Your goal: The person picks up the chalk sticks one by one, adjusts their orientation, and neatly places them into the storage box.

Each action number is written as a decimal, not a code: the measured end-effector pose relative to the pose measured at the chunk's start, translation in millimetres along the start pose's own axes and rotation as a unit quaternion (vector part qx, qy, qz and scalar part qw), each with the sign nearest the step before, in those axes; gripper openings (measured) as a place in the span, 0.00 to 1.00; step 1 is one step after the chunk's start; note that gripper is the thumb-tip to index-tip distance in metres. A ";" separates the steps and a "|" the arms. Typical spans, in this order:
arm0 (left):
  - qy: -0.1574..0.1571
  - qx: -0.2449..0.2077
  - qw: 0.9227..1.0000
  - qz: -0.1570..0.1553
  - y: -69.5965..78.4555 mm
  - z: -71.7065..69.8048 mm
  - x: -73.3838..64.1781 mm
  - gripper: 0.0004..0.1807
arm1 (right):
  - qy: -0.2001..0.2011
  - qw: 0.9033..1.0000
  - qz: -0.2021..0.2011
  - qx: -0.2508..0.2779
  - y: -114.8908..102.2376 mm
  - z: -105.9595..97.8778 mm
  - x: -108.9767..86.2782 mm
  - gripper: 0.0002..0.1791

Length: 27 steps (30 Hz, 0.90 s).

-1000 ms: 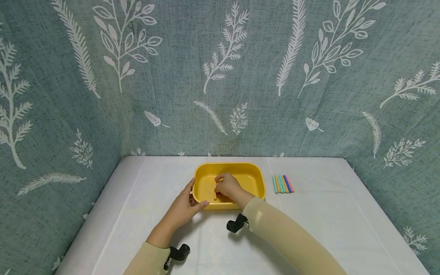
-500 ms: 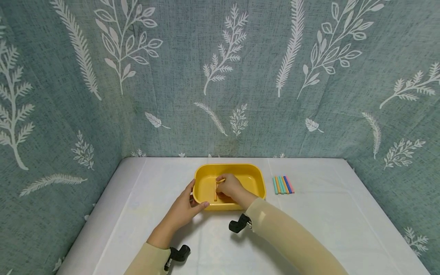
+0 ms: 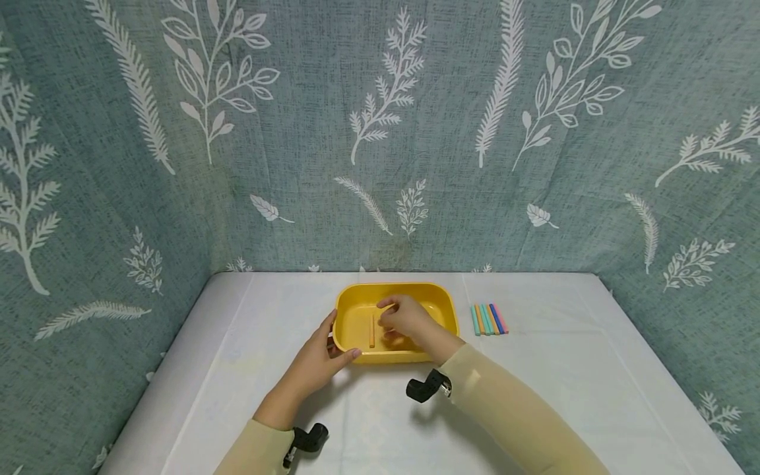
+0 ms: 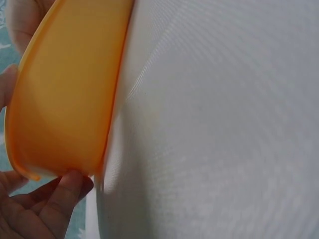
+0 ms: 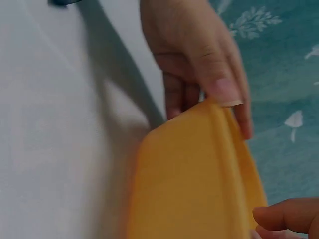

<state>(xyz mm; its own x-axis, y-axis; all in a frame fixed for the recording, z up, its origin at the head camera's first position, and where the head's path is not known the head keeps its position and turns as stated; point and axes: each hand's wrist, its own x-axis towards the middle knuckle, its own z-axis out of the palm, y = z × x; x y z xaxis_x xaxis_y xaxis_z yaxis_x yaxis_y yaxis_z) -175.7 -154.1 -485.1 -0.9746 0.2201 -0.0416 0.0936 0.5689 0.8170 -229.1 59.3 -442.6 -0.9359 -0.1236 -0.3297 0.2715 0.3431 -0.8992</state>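
Note:
A single orange chalk stick (image 3: 371, 332) lies lengthwise on the floor of a yellow plastic tray (image 3: 388, 357). My left hand (image 3: 316, 359) grips the tray at its near left corner, thumb over the rim and fingers along the outside wall. Over the inside of the tray, just right of the chalk, hovers my right hand (image 3: 408, 318) with loosely bent fingers and nothing between them. The left wrist view has the tray's outer wall (image 4: 65, 99) with left fingertips against it. Most of the tray's inside is hidden in both wrist views.
Right of the tray, several chalk sticks (image 3: 489, 319) in green, orange, blue and pink lie side by side on the white tablecloth (image 3: 564, 396). A leaf-patterned cloth (image 3: 451, 218) rises behind the table. Both wrists carry small black cameras.
My right hand has let go of the orange chalk stick and drawn off to the right. The chalk stays in the tray, and my left hand keeps its grip.

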 end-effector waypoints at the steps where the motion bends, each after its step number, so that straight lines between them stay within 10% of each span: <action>1: 0.001 0.001 1.000 -0.001 0.2 -0.2 0.2 0.57 | -0.002 1.000 -0.004 0.001 -1.5 -2.1 -1.5 0.19; 27: 0.006 -0.007 1.000 -0.001 -2.6 2.2 0.5 0.57 | 0.003 0.997 -0.082 -0.004 -13.8 -62.3 -49.2 0.16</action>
<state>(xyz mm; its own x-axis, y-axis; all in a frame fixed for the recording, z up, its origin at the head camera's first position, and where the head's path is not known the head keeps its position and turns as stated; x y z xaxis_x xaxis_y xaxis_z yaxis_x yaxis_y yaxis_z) -176.0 -153.7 -488.4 -0.9769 0.2104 -0.0364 0.0896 0.5586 0.8246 -200.8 118.7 -396.1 -0.9688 -0.1736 -0.1771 0.1130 0.3264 -0.9384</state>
